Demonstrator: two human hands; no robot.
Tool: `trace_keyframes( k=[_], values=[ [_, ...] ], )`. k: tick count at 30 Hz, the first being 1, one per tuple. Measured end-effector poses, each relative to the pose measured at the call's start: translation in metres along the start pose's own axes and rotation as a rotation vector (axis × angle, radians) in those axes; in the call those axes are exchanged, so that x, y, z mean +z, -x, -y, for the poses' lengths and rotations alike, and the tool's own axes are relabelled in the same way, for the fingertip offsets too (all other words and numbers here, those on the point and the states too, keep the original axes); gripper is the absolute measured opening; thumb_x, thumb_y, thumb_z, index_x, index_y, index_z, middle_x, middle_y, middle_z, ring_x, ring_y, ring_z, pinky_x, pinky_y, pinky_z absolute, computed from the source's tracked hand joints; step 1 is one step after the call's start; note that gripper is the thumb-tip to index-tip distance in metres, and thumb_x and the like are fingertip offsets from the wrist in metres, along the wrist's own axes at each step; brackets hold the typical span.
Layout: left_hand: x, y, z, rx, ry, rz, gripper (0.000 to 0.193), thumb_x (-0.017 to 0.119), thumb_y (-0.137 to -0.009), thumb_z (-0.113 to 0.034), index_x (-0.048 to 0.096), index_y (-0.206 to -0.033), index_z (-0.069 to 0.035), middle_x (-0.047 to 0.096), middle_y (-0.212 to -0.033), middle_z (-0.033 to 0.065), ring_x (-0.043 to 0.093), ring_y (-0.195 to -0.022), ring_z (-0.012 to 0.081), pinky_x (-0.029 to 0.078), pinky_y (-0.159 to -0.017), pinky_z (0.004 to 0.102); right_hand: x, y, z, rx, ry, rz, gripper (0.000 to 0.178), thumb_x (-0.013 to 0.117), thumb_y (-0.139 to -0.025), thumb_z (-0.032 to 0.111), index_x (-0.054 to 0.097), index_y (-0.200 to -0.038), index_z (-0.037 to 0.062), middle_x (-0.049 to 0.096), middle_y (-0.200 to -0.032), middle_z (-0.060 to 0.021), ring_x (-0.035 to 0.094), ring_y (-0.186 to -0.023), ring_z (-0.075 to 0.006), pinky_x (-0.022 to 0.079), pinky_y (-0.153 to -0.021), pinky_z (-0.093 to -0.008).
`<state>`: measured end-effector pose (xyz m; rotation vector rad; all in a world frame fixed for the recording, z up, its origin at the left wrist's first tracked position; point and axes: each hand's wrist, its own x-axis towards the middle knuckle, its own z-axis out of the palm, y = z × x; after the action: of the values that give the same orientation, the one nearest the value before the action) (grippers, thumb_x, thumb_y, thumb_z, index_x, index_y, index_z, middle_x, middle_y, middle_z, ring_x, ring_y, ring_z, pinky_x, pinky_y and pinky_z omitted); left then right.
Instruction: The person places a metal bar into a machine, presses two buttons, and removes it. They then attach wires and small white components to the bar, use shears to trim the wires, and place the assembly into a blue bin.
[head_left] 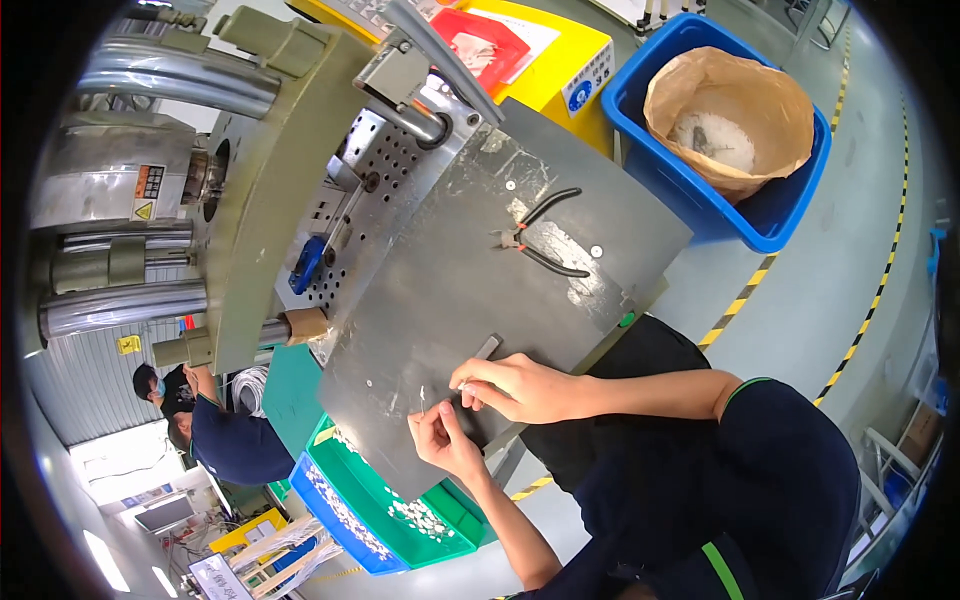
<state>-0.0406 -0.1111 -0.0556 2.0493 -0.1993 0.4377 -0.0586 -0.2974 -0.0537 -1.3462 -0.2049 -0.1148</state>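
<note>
My left hand (445, 440) is closed in a pinch, low over the dark bench top (400, 330). From its fingertips a thin white plastic piece (422, 396) sticks up. Close beside it, my right hand (518, 388) has thumb and forefinger pressed together on a tiny white piece (462, 386), mostly covered by the fingers. A flat grey metal bar (489, 346) lies by the right hand's knuckles, partly hidden under it. Farther off on the bench rest side cutters (540, 238) with black handles, their jaws apart.
Nearest my left hand, a green bin (460, 540) and a blue bin (375, 562) hold many small white parts. A machine (270, 200) with thick metal rods borders the bench. A blue tub (770, 225) carries a paper bag of white bits. Another person (235, 440) sits beyond.
</note>
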Motion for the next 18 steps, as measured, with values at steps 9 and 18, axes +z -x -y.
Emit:
trace_keyframes(
  k=[9,18],
  values=[
    [-0.007,0.006,0.003,-0.026,-0.022,-0.050,0.005,0.082,-0.090,-0.004,0.077,-0.090,-0.002,0.051,-0.081,-0.0013,0.043,-0.067,0.0066,0.031,-0.055,0.0240,0.008,0.003,0.004,0.051,-0.037,-0.018,0.016,0.055,-0.109,0.006,0.062,-0.122,0.0011,0.077,-0.093,-0.0143,0.078,-0.086,-0.0229,0.062,-0.081,-0.0356],
    [-0.002,0.004,-0.019,-0.075,0.095,-0.072,0.009,0.082,-0.087,-0.007,0.076,-0.090,-0.001,0.057,-0.081,0.0064,0.055,-0.066,0.0178,0.043,-0.059,0.0322,0.002,0.010,0.003,0.083,0.053,-0.031,0.017,0.051,-0.110,0.004,0.056,-0.125,-0.0036,0.074,-0.095,-0.0173,0.073,-0.083,-0.0208,0.059,-0.080,-0.0322]
  ],
)
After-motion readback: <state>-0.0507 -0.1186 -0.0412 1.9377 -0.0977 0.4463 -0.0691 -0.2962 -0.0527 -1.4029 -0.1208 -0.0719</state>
